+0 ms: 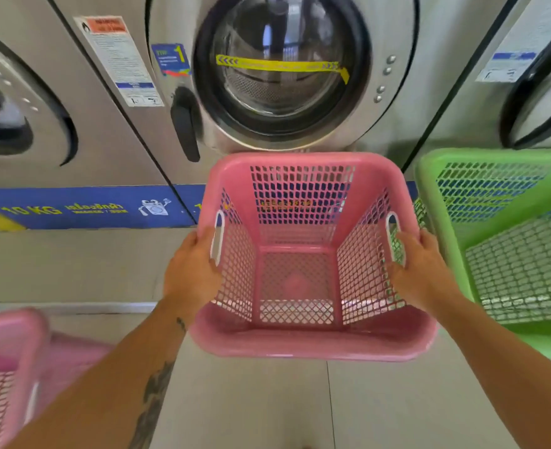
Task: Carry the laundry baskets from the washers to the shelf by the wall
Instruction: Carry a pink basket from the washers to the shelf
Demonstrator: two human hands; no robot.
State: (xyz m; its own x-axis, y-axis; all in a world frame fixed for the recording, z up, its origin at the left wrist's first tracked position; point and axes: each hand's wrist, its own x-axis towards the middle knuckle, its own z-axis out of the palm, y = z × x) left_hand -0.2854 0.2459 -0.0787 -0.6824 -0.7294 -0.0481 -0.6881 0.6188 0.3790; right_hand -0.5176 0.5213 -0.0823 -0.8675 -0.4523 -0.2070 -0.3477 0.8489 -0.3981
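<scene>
Pick-up step: left hand (191, 273) and right hand (421, 270) grasp the empty pink perforated plastic basket (310, 341) below the steel front-loading washer (280, 69); next, I judge, lift and turn toward the shelf.

A pale tiled floor (83, 273) carries a row of steel washers (115, 150), with a green basket (446, 254) resting beside them and a pink basket (15, 367) nearby.

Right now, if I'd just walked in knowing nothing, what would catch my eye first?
Probably the empty pink basket in the centre, gripped at its side handles by the left hand and right hand. Directly behind it is a steel washer door with a yellow strip across the glass. A bright green basket sits just to its right, and another pink basket at lower left.
</scene>
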